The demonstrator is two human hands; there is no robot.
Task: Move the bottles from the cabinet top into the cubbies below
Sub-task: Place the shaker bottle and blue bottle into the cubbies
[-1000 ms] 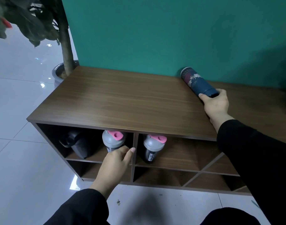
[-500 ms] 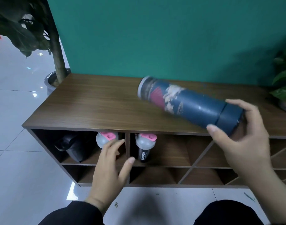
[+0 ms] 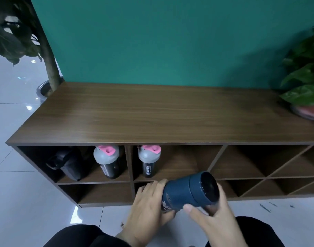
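Observation:
A dark blue patterned bottle (image 3: 186,191) lies on its side in both my hands, low in front of the wooden cabinet (image 3: 152,118), its dark cap end facing me. My left hand (image 3: 149,205) wraps its far end; my right hand (image 3: 211,216) cups the cap end. In the upper left cubby stand a black jug (image 3: 67,164) and a grey-and-pink shaker bottle (image 3: 108,161). A second shaker bottle (image 3: 149,160) stands in the upper middle cubby. No bottles show on the cabinet top.
A potted tree (image 3: 49,68) stands on the floor at the cabinet's left end. A leafy plant in a red pot (image 3: 308,97) sits on the cabinet top at the far right. Cubbies with diagonal dividers (image 3: 270,175) fill the right side. White tiled floor lies below.
My right hand carried the blue bottle off the cabinet top and down in front of the cubbies. My left hand left the shaker bottle and took hold of the blue bottle's far end.

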